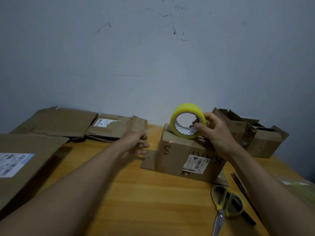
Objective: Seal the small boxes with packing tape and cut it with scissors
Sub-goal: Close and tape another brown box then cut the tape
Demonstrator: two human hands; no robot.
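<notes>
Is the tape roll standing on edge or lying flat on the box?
On edge. The tape roll stands upright on top of the box, its open core facing the camera, held by the right hand.

On the near face of the small box [190,159] I read a hand-drawn "S", inverted dark letters that look like "KAAK", and a white shipping label [196,165] with barcodes and "502-602-12 816". Labels on the flattened cartons at left [14,163] and far left [104,123] are too blurred for me.
</notes>
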